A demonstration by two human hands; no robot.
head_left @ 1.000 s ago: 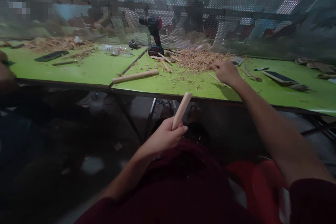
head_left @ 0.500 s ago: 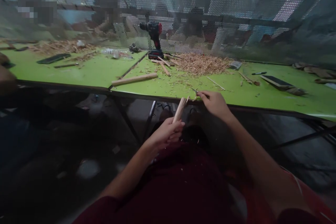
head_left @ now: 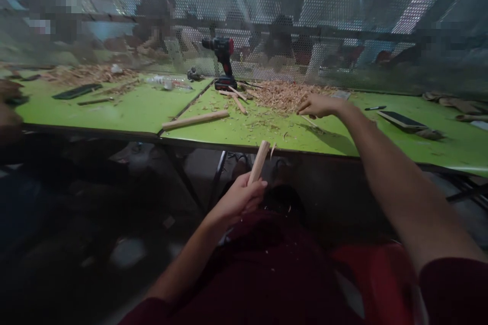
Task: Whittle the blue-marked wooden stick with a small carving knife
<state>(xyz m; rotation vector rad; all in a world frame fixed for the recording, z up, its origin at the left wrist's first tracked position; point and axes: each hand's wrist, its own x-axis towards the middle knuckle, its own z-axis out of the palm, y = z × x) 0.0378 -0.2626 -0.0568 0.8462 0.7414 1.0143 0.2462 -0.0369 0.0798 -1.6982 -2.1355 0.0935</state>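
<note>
A short, pale wooden stick (head_left: 258, 162) slants upward from my left hand (head_left: 244, 196), whose fingers are wrapped round its lower end. Its top end is near the front edge of the green table (head_left: 198, 132). A thin curl of wood (head_left: 273, 150) shows just right of the stick's tip. Over the table, in front of the heap of wood shavings (head_left: 287, 95), my right hand (head_left: 318, 106) reaches out with bent fingers pointing left. Whatever is between its fingertips, if anything, is too small to tell. A thin wood strip (head_left: 309, 122) lies below this hand.
A black and red drill (head_left: 224, 61) stands behind a thicker wooden rod (head_left: 195, 119). Left are a clear bottle (head_left: 170, 82) and a dark flat object (head_left: 77, 91). A phone-like object (head_left: 402, 120) and a pen (head_left: 375, 108) lie right. Another person's hand (head_left: 9, 119) is at far left.
My right hand has moved from the table's front edge forward and right, toward the shavings. The dark thin thing at its fingertips no longer shows. My left hand still holds the stick.
</note>
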